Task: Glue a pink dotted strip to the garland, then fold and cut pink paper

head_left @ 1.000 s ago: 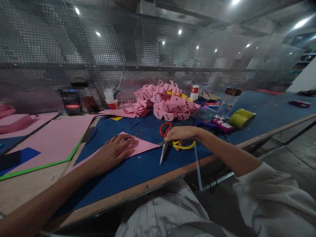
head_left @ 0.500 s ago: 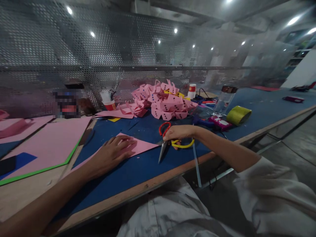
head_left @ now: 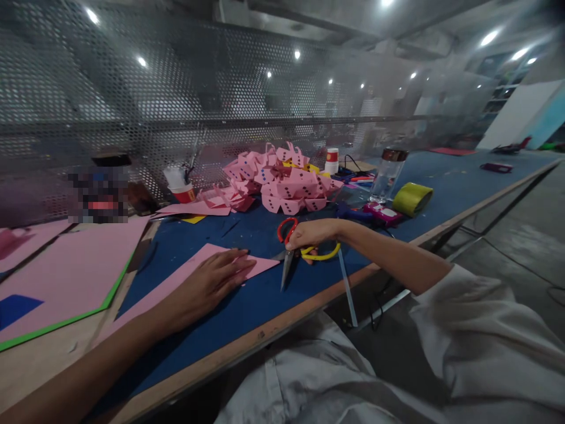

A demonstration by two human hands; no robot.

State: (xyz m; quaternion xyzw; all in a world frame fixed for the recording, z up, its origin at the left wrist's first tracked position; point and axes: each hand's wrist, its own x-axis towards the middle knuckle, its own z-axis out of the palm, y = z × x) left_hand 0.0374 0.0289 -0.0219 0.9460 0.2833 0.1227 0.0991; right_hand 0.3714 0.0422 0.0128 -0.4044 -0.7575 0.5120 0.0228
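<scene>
Pink paper (head_left: 183,278), one pointed sheet, was pressed against the blue tabletop (head_left: 247,312), near and left of centre, by the left hand (head_left: 220,274), laid palm down with fingers extended. One pair of scissors (head_left: 286,271), blades parted, was gripped in the right hand (head_left: 313,234) beside the sheet's right tip. Farther off, one heap of pink cutouts (head_left: 300,193), too overlapped to be counted, was flanked by two red-and-white cups (head_left: 183,194). One jar (head_left: 385,182) was seen at right.
</scene>
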